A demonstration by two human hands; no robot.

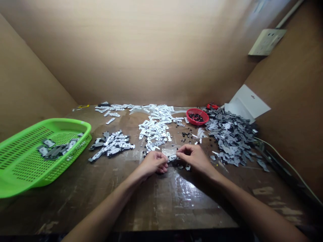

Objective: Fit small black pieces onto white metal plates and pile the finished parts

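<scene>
My left hand is closed, its thumb and fingertips pinching one end of a small white toy car body with dark parts at its ends. At the other end of the piece, the thumb and forefinger of my right hand pinch together on it. A few small loose pieces lie just under my right hand. Beyond both hands is a heap of white car bodies. Small black wheels and axles are scattered past my right hand.
At left stands a green basket with some car pieces inside. Beside it lies a pile of white cars with dark parts. A red basket holds small black parts. Grey flat pieces are heaped at right, near a cable.
</scene>
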